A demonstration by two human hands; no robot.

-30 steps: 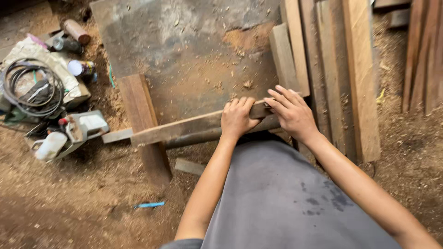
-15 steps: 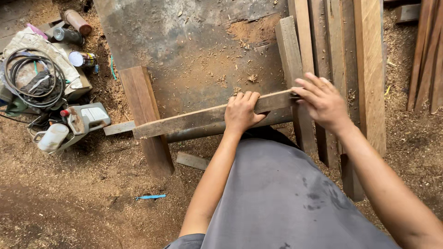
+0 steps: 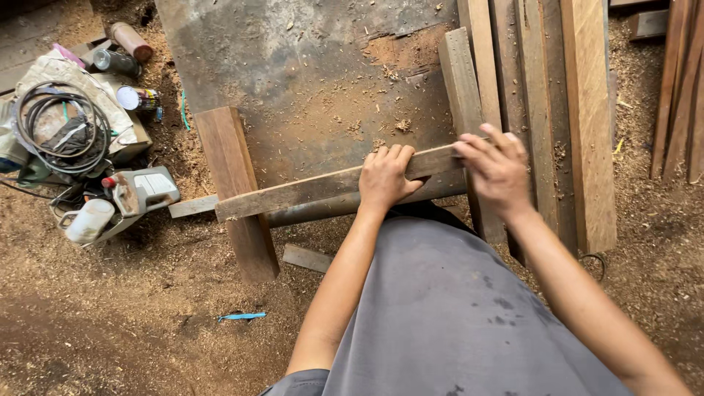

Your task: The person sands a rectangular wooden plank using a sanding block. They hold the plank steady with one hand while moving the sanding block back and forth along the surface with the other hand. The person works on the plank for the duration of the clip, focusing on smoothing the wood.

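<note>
Fingers of the left hand curl over the far edge of a long weathered plank lying crosswise at the near edge of the workbench, while the right hand, a moment ago nearer the left, now clamps the plank's right end, so the grip has spread wider along it. Under the plank runs a dark round bar, with a reddish squared post at left. Farther off, rough-sawn boards lean at right; sawdust, a coiled hose and a grey power tool clutter the left.
</note>
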